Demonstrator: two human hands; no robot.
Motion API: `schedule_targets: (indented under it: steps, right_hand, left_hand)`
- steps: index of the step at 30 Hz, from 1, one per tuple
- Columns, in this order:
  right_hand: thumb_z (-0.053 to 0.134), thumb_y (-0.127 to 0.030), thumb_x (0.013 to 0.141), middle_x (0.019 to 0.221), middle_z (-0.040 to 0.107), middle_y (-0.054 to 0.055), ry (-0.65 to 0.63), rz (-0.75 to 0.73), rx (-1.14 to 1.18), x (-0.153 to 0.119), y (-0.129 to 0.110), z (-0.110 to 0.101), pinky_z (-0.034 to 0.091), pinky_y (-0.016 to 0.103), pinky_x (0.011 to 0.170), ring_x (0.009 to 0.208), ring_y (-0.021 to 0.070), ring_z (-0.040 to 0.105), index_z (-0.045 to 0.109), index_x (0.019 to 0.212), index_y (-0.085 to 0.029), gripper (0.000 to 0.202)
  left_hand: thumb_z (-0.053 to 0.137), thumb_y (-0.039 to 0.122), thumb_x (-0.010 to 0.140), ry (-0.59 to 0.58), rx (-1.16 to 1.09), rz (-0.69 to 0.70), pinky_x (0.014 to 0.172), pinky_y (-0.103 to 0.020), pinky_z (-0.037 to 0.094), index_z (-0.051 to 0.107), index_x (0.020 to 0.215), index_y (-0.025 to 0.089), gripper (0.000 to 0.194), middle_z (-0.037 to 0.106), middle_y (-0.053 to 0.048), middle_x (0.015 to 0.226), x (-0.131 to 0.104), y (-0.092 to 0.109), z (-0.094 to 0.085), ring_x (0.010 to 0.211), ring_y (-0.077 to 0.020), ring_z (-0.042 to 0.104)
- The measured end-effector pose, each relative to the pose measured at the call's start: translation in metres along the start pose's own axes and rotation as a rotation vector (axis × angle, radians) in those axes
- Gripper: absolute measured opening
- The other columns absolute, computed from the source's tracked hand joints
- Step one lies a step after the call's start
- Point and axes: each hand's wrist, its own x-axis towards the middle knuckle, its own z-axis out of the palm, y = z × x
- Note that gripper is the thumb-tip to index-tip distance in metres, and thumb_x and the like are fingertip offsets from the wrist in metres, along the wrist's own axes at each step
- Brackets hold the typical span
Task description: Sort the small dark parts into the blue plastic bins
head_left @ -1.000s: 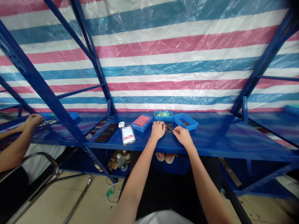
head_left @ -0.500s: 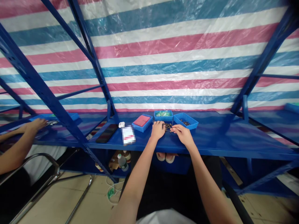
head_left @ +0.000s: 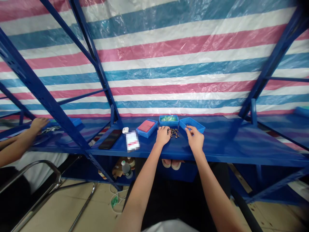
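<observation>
A pile of small brass-and-dark metal pieces (head_left: 174, 133) lies loose on the blue table. My left hand (head_left: 163, 135) rests palm down at the pile's left edge, fingers loosely bent and touching the table. To the right of the pile, my right hand (head_left: 196, 138) is at the near left wall of a blue tray (head_left: 200, 129). Its thumb and fingers are pinched on a small metal piece, mostly hidden by the fingertips. My right hand also covers part of the tray's inside.
Behind the pile stands a blue tray (head_left: 169, 124) of green-and-clear packets. Another blue tray (head_left: 152, 131) holds a pink pad (head_left: 145, 126). Further left lie a white case (head_left: 125, 130), a blurred-out card (head_left: 132, 141) and a black phone (head_left: 110, 139). A co-worker's hand (head_left: 40, 124) is at far left.
My right hand has moved right, from the pile to the right-hand tray. My left hand stays beside the pile. The co-worker's hand has shifted slightly.
</observation>
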Motion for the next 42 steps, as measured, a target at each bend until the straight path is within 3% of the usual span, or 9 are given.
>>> schedule_targets:
  steps: [2, 5, 13, 19, 23, 30, 36, 38, 42]
  right_hand:
    - [0.049, -0.047, 0.094, 0.079, 0.073, 0.012, 0.104, 0.111, -0.163, 0.003, 0.002, 0.001, 0.048, 0.034, 0.071, 0.073, 0.0256, 0.067, 0.071, 0.115, -0.017, 0.043]
    - [0.051, -0.046, 0.093, 0.077, 0.072, 0.013, 0.097, 0.169, -0.268, 0.002, 0.002, 0.001, 0.045, 0.033, 0.066, 0.068, 0.0250, 0.065, 0.067, 0.125, -0.018, 0.046]
    - [0.054, -0.044, 0.094, 0.087, 0.075, 0.006, -0.411, -0.110, -0.328, -0.005, -0.005, 0.004, 0.046, 0.029, 0.066, 0.080, 0.0236, 0.068, 0.070, 0.119, -0.030, 0.033]
    - [0.055, -0.040, 0.094, 0.091, 0.074, 0.009, -0.487, -0.135, -0.455, -0.002, -0.009, 0.012, 0.045, 0.030, 0.065, 0.079, 0.0240, 0.068, 0.072, 0.102, -0.026, 0.023]
    - [0.057, -0.036, 0.093, 0.087, 0.073, 0.007, -0.464, -0.128, -0.391, -0.003, -0.005, 0.012, 0.045, 0.029, 0.065, 0.077, 0.0225, 0.067, 0.071, 0.096, -0.025, 0.018]
    - [0.054, -0.037, 0.093, 0.092, 0.069, 0.006, -0.417, -0.297, 0.110, -0.002, -0.003, 0.006, 0.051, 0.032, 0.078, 0.080, 0.0199, 0.064, 0.070, 0.105, -0.022, 0.025]
    - [0.054, -0.038, 0.093, 0.095, 0.068, 0.006, -0.408, -0.341, 0.205, -0.004, -0.007, 0.004, 0.050, 0.032, 0.077, 0.084, 0.0204, 0.063, 0.070, 0.104, -0.023, 0.025]
    - [0.053, -0.039, 0.094, 0.093, 0.068, 0.007, -0.322, -0.337, 0.152, -0.003, -0.005, 0.004, 0.049, 0.033, 0.082, 0.086, 0.0214, 0.062, 0.070, 0.103, -0.022, 0.026]
    - [0.046, -0.039, 0.096, 0.096, 0.066, 0.013, 0.071, -0.118, -0.147, 0.002, 0.004, 0.005, 0.041, 0.045, 0.093, 0.099, 0.0292, 0.056, 0.071, 0.106, -0.017, 0.034]
  left_hand:
    - [0.046, 0.031, 0.098, -0.004, -0.003, -0.002, 0.099, -0.037, 0.041, 0.064, 0.116, 0.023, 0.027, 0.065, -0.007, 0.117, 0.000, 0.000, -0.001, 0.111, -0.0247, 0.052]
    - [0.046, 0.031, 0.098, -0.007, -0.010, -0.009, 0.100, -0.037, 0.041, 0.064, 0.116, 0.022, 0.027, 0.065, -0.007, 0.118, 0.001, 0.001, -0.001, 0.111, -0.0245, 0.052]
    - [0.045, 0.030, 0.098, 0.001, -0.007, 0.002, 0.100, -0.037, 0.041, 0.063, 0.116, 0.021, 0.028, 0.065, -0.008, 0.117, 0.001, 0.001, 0.002, 0.111, -0.0242, 0.053]
    - [0.046, 0.030, 0.098, -0.009, 0.015, -0.007, 0.098, -0.037, 0.041, 0.063, 0.116, 0.022, 0.026, 0.065, -0.007, 0.118, 0.001, -0.001, 0.004, 0.112, -0.0240, 0.052]
    - [0.046, 0.031, 0.098, -0.009, 0.023, -0.001, 0.097, -0.036, 0.042, 0.063, 0.116, 0.022, 0.027, 0.065, -0.007, 0.118, 0.002, -0.001, 0.005, 0.110, -0.0241, 0.053]
    - [0.046, 0.032, 0.098, -0.014, 0.019, 0.002, 0.097, -0.037, 0.042, 0.063, 0.116, 0.023, 0.027, 0.065, -0.007, 0.118, 0.002, -0.002, 0.004, 0.110, -0.0245, 0.053]
    - [0.044, 0.033, 0.099, -0.004, 0.014, -0.007, 0.098, -0.037, 0.042, 0.064, 0.115, 0.022, 0.028, 0.065, -0.007, 0.117, 0.002, -0.002, 0.004, 0.109, -0.0242, 0.053]
    - [0.044, 0.033, 0.099, -0.002, 0.014, -0.004, 0.097, -0.037, 0.042, 0.064, 0.116, 0.022, 0.028, 0.065, -0.007, 0.117, 0.002, -0.002, 0.005, 0.108, -0.0244, 0.054]
    - [0.043, 0.033, 0.099, -0.001, 0.009, -0.006, 0.098, -0.037, 0.041, 0.064, 0.117, 0.022, 0.029, 0.066, -0.007, 0.118, 0.002, -0.002, 0.004, 0.108, -0.0241, 0.054]
